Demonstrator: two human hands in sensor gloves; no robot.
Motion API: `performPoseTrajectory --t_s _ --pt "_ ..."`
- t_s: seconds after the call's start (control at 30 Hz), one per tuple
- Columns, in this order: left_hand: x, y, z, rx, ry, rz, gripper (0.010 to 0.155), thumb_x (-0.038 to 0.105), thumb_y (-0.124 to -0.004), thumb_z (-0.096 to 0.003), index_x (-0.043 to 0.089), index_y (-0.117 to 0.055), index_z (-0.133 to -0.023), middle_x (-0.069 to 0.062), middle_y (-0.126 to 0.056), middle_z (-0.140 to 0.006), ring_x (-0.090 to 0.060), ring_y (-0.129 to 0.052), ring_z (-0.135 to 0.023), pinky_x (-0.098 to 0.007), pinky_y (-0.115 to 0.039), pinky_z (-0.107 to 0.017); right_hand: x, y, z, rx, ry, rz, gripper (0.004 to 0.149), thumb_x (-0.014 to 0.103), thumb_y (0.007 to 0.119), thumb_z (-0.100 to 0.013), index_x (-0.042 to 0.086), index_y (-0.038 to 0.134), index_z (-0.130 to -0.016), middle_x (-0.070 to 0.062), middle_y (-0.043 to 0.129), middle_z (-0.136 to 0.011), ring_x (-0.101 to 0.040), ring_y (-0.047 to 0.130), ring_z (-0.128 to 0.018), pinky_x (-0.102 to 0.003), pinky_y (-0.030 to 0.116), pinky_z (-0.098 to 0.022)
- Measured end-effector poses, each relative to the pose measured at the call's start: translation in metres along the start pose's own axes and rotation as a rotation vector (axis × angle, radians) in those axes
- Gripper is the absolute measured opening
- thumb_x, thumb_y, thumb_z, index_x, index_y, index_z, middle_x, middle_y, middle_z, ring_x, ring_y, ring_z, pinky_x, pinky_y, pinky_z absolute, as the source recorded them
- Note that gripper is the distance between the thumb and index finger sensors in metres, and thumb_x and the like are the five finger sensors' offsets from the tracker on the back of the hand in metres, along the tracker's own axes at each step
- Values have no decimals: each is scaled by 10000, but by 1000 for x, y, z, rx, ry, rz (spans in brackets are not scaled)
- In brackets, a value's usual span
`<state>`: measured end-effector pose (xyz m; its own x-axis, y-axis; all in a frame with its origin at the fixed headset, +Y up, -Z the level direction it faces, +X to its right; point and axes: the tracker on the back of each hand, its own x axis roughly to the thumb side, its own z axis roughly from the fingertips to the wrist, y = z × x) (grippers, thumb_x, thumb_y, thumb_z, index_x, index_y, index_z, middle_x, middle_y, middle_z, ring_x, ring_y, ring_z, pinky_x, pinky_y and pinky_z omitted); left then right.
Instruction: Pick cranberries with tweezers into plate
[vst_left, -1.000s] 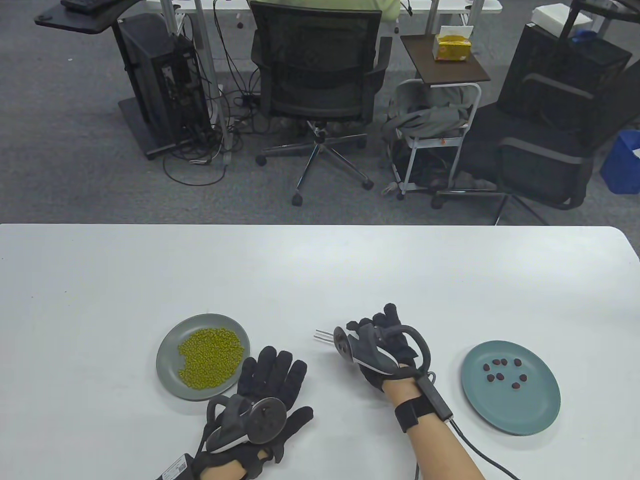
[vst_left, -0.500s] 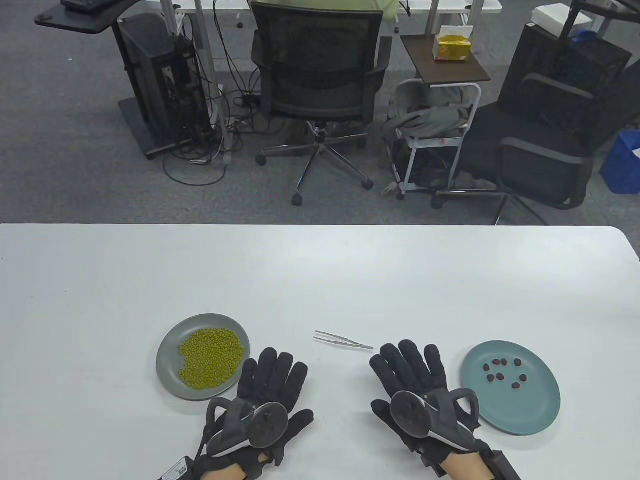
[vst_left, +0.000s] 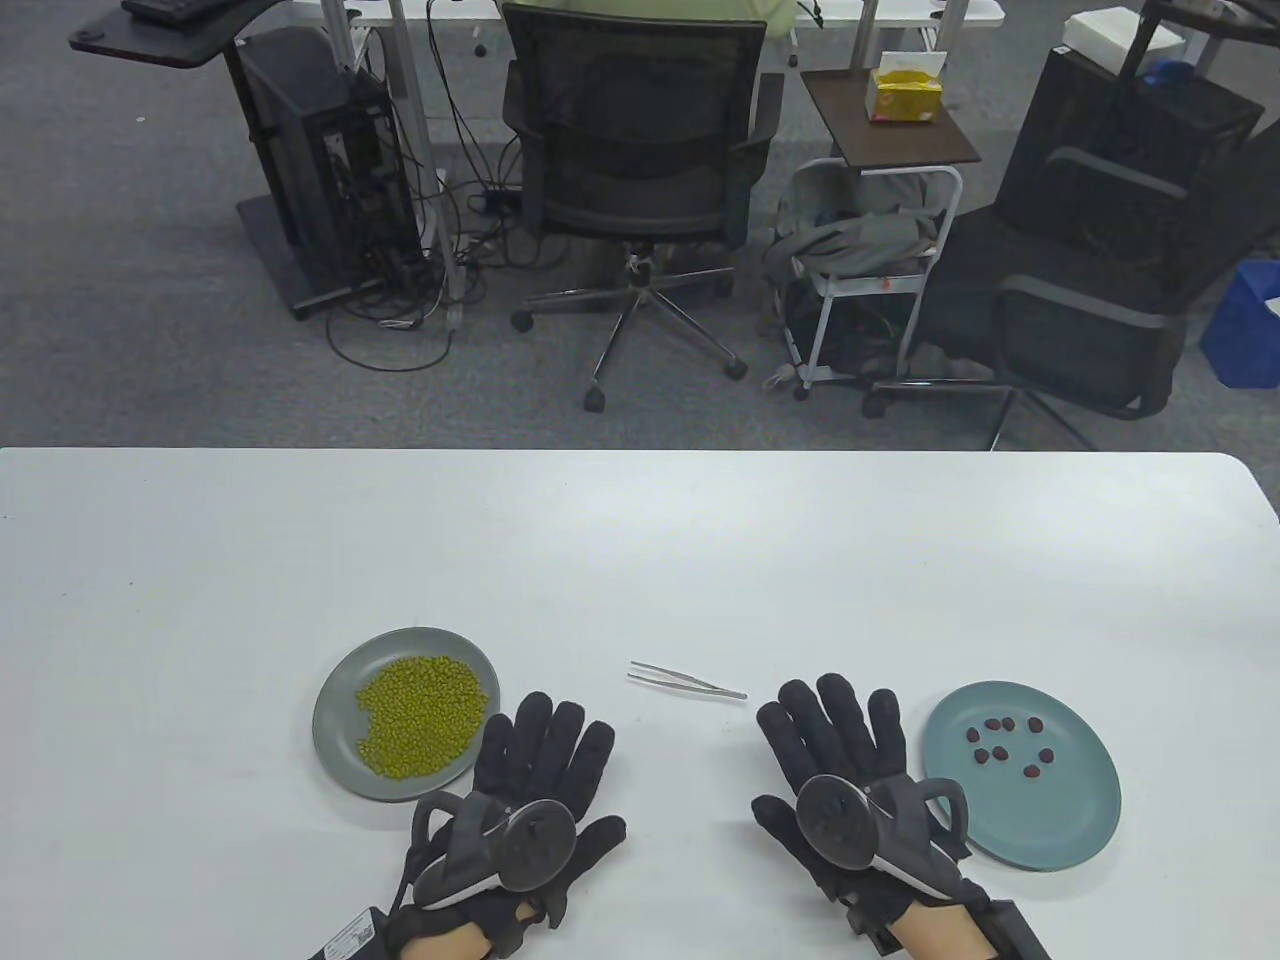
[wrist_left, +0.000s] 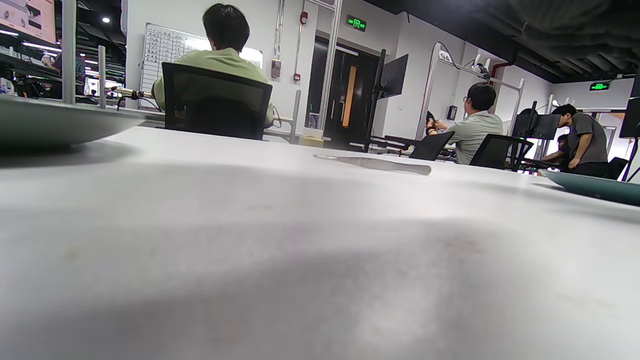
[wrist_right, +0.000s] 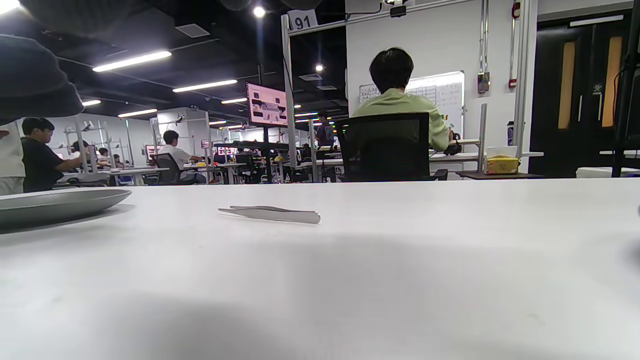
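Both hands lie flat on the table (vst_left: 640, 560), palms down, fingers spread, holding nothing: left hand (vst_left: 530, 790) just beside the grey plate (vst_left: 335, 725) of green beans (vst_left: 420, 715), right hand (vst_left: 850, 780) just beside the teal plate (vst_left: 1050, 830). Tweezers (vst_left: 687, 679) lie loose on the table between the hands, nearer the right fingertips, not touching. Seven or so cranberries (vst_left: 1005, 745) sit in the teal plate; none visible on the bare table, so task looks done or at a reset. Risks: a right-hand regrasp could nudge the thin, flat-lying tweezers and slide them rather than lift them; a wrist sweep toward the teal plate could clip its rim and scatter berries; the tracker cable near the right forearm could snag. Table view shows plate contents and hand pose. The wrist views don't: they sit at tabletop height, show only plate rims edge-on and the tweezers in profile, flat on the surface, tips slightly parted.
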<state>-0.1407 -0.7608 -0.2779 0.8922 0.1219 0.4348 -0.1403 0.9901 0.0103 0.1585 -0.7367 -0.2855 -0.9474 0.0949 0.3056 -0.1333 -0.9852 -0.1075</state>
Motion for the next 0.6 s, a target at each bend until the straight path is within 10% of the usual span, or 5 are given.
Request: performPoseTrajectory --t_s 0.6 --pt "-1 0 -1 -14 2 5 843 726 -620 -427 382 -199 -1072 15 -284 -1136 -342 -176 -1100 -608 -220 -777 -1 2 -2 30 -33 -3 803 671 580 -336 426 202 -1000 129 146 -1129 -251 131 -1105 -545 26 -765"
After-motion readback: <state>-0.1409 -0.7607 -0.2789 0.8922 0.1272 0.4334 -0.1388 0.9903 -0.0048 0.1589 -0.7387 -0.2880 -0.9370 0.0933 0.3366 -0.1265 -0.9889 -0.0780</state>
